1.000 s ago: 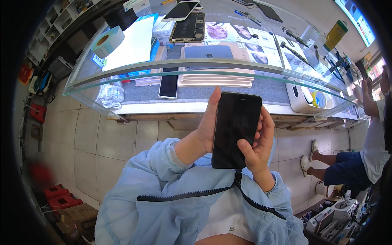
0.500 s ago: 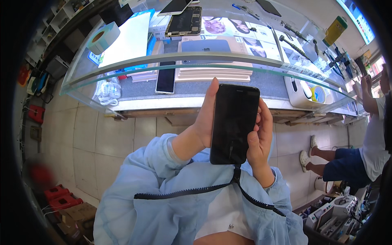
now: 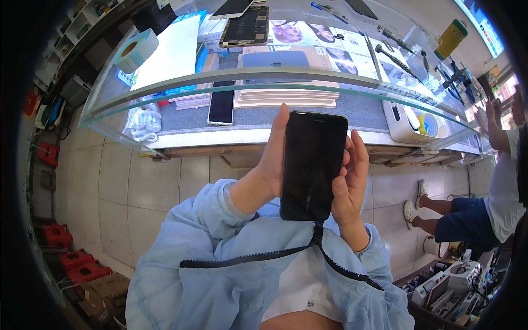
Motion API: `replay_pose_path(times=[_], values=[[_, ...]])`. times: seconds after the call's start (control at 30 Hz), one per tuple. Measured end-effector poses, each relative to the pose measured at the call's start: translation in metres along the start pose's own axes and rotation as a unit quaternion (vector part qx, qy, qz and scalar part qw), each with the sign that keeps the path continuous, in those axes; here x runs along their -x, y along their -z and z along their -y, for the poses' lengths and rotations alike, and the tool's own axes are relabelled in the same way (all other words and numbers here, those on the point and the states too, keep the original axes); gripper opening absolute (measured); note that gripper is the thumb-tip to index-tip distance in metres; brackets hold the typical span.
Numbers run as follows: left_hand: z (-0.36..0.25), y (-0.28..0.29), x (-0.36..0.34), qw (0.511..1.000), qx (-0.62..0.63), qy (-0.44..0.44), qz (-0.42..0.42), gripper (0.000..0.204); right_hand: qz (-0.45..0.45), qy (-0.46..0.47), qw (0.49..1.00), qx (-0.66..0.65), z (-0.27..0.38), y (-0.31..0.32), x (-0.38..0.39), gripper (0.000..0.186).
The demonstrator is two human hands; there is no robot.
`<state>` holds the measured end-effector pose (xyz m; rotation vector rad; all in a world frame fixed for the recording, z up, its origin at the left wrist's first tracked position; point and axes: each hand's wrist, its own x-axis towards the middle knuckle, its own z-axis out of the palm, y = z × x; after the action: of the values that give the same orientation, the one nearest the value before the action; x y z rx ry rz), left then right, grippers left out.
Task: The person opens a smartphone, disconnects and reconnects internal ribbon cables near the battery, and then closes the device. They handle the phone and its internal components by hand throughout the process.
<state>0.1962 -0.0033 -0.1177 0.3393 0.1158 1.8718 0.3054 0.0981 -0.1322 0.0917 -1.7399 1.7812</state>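
Note:
A black smartphone (image 3: pixel 313 165) with a dark screen stands nearly upright in the picture, in front of my jacket. My left hand (image 3: pixel 269 159) supports it from the left, thumb stretched along that edge and the other fingers behind the phone. Fingertips show at the phone's right edge. My right hand (image 3: pixel 350 195) grips the lower right side, with its thumb at the edge and its fingers bent upward. Beyond the hands, another phone (image 3: pixel 221 106) lies inside the glass display case (image 3: pixel 187 140).
On the case top are an opened phone (image 3: pixel 245 27), a label roll (image 3: pixel 136 50), a screwdriver (image 3: pixel 397 61) and a yellow bottle (image 3: pixel 451 39). Inside sit stacked flat boxes (image 3: pixel 286 99) and a white bin (image 3: pixel 404 124). A person (image 3: pixel 473 220) is at right; red stools (image 3: pixel 82 267) stand left.
The phone and both hands have shifted very slightly left in the picture. My grip on the phone looks the same.

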Motion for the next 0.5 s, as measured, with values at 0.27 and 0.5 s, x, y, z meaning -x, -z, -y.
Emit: replay_pose_path(times=[0.27,0.5], values=[[0.0036,0.0012,0.0005,0.999,0.021,0.001,0.048,0.098,0.02,0.011,1.0,0.015,-0.0003,0.0004,0.0019,0.085],[0.0067,0.0079,-0.003,0.994,-0.031,-0.041,0.098,0.102,0.02,0.032,0.999,0.016,0.0021,-0.0002,0.0009,0.083]])
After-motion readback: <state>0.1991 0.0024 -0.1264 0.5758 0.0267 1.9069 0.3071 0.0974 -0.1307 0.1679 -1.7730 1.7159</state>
